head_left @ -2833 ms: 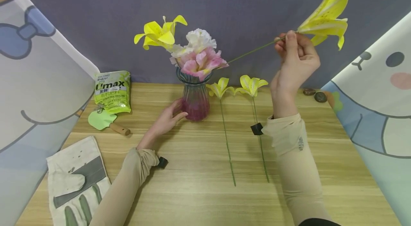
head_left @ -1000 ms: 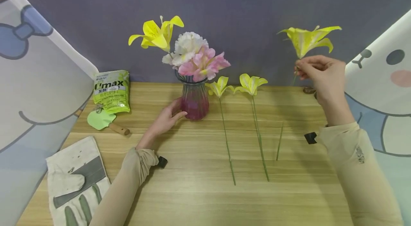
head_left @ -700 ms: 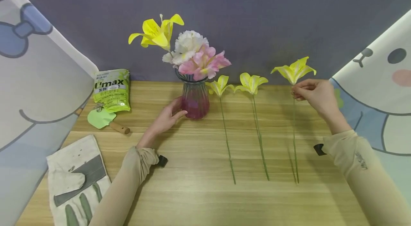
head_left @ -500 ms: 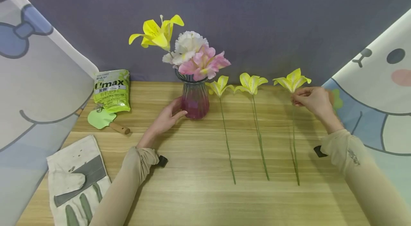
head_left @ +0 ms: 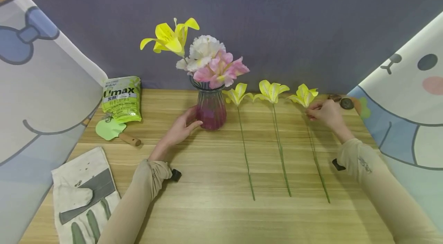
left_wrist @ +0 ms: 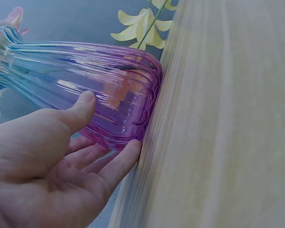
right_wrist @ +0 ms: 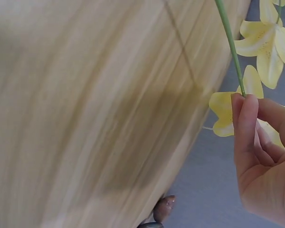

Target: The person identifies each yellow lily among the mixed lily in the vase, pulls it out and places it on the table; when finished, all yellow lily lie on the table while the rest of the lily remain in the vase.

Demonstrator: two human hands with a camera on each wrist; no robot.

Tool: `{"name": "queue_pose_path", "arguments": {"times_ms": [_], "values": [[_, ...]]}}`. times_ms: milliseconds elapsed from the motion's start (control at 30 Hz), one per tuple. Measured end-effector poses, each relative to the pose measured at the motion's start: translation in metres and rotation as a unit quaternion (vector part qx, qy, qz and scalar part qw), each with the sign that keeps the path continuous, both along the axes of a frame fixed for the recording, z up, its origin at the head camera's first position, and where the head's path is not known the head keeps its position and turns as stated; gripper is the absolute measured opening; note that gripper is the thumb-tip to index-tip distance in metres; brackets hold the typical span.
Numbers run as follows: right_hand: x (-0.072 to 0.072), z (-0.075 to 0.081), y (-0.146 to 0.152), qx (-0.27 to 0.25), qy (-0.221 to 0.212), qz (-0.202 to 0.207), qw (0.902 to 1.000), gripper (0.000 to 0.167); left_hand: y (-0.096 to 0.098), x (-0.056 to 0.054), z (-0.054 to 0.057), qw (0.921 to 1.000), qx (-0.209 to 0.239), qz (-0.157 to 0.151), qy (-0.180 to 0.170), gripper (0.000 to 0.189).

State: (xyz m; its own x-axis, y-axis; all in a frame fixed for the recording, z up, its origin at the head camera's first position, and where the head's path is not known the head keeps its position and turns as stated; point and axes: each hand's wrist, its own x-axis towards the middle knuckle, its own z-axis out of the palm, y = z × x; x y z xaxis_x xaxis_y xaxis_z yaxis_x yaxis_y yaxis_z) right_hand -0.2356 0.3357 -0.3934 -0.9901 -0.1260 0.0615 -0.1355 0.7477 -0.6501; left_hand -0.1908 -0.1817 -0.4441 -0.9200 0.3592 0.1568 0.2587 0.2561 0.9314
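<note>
My right hand (head_left: 327,113) pinches a yellow artificial lily (head_left: 304,95) just below its bloom, at the right of the table. In the right wrist view, thumb and fingertips close on its green stem (right_wrist: 232,47). A ribbed glass vase (head_left: 212,111), blue above and purple-pink below, stands upright. My left hand (head_left: 181,127) holds it low on its left side; the left wrist view has thumb and fingers around the vase base (left_wrist: 109,95). From the vase rise a yellow lily (head_left: 167,38), a white flower (head_left: 205,49) and a pink flower (head_left: 221,70).
Two more yellow lilies, one left (head_left: 238,94) and one right (head_left: 271,91), lie side by side between vase and right hand. Dark stones (head_left: 346,103) sit at the back right. A green fertilizer bag (head_left: 122,98), a small trowel (head_left: 110,129) and a work glove (head_left: 84,194) occupy the left.
The right hand has drawn the yellow lily out of the vase, carried it right, and lowered it beside the two lying lilies. The left hand has stayed at the vase.
</note>
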Motion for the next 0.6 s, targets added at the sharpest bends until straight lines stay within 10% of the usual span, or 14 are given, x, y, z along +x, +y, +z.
{"name": "queue_pose_path", "arguments": {"times_ms": [600], "values": [[0.0016,-0.0047,-0.0084,-0.002,-0.002,-0.006,1.0,0.024,0.0008,0.0008,0.0,1.0,-0.008,0.004,0.004,0.06]]}}
